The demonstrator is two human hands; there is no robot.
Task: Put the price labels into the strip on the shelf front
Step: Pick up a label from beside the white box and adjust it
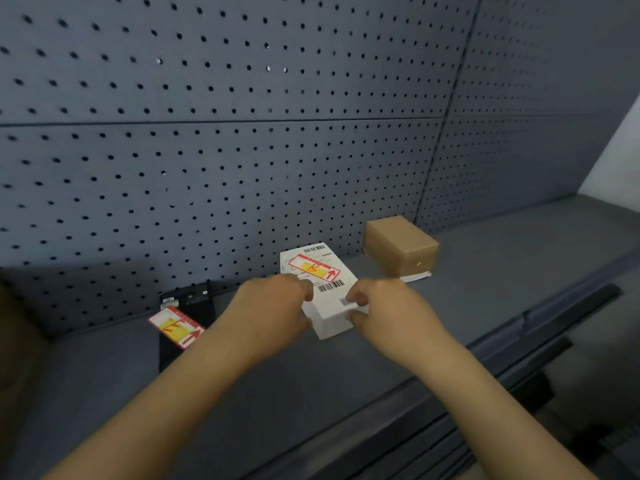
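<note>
White box (323, 289) at frame centre carried barcodes, small print too blurred to read, a red-and-yellow price label (313, 268) with a red arrow, similar arrow label (177, 326) on black box (187, 317) at lower left, text illegible

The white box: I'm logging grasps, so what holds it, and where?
Both hands grip the white box at its near end: left hand on the left side, right hand pinching the right corner.
</note>
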